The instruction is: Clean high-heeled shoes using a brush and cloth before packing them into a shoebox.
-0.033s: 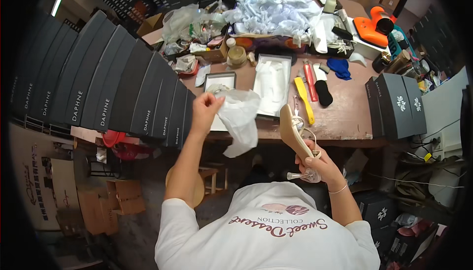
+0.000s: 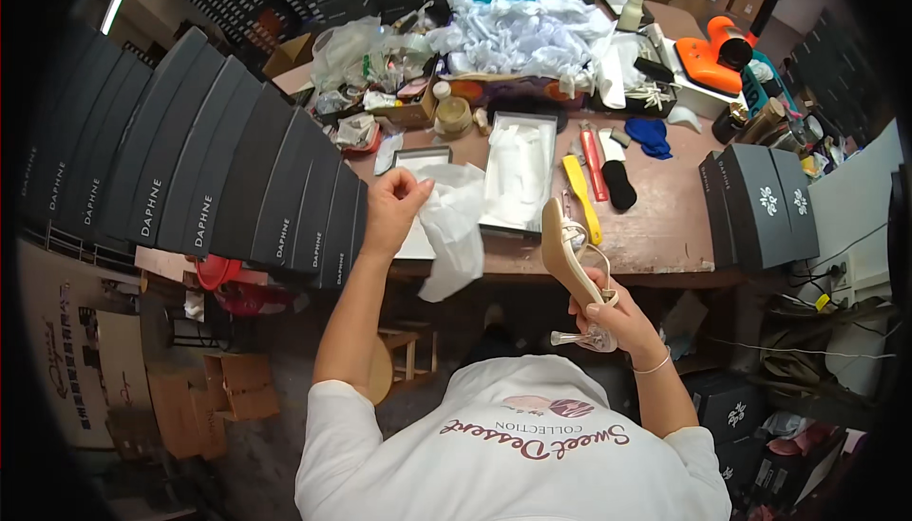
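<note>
Between the thumb and fingers of my left hand (image 2: 394, 208) hangs a crumpled sheet of white tissue paper (image 2: 451, 227), over the table's front edge. My right hand (image 2: 622, 320) grips a beige strappy sandal (image 2: 567, 247) near its heel end. The sandal is tilted toe up, with its clear heel (image 2: 575, 339) pointing left. An open shoebox (image 2: 487, 170) with white paper inside lies beyond and between my hands. Left of it, partly hidden by my left hand and the tissue, is a grey-rimmed white box or lid (image 2: 423, 154).
Stacked dark shoeboxes (image 2: 256, 170) line the left; more (image 2: 755, 203) stand on the right. A yellow-handled tool (image 2: 581, 196), a red tool (image 2: 593, 165), a black oval pad (image 2: 619, 185) and a blue cloth (image 2: 649, 137) lie on the table (image 2: 665, 236). Crumpled tissue (image 2: 527, 37) and an orange device (image 2: 711, 60) are behind.
My left hand and the tissue paper have shifted slightly left, and the tissue hangs in a different fold. My right hand still holds the sandal in nearly the same place.
</note>
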Demonstrator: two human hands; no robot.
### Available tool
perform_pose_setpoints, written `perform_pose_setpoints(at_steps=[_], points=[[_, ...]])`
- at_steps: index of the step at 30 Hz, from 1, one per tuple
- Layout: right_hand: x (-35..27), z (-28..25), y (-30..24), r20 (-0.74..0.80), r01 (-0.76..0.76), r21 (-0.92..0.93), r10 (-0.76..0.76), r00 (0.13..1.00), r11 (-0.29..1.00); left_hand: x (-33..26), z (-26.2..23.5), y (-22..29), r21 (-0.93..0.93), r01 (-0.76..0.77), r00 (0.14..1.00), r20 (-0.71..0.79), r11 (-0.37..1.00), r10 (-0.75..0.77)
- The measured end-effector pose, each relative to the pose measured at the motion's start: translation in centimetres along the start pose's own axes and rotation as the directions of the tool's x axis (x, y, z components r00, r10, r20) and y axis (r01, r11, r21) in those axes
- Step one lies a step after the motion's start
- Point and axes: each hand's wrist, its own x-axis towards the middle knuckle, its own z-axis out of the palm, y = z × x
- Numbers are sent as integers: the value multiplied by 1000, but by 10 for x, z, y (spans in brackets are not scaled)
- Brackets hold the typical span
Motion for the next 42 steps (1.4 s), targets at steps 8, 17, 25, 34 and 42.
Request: perform_pose_setpoints(at_steps=[8,17,25,34,42], points=[[-35,-3,1,-5,57,142,-56,998,988,14,11,-17,810,-256,966,188,528,180],[40,29,15,368,-292,269,183,912,918,-36,10,-19,614,-482,876,315,625,365],[140,26,90,75,-343,514,357,931,786,-38,-23,0,635,-498,867,353,591,352],[162,24,73,299,-320,777,131,945,541,47,-33,-63,16,12,996,88,1000,-13],[180,18,63,202,-205,760,76,976,617,84,34,-42,-416,84,982,187,905,-5]])
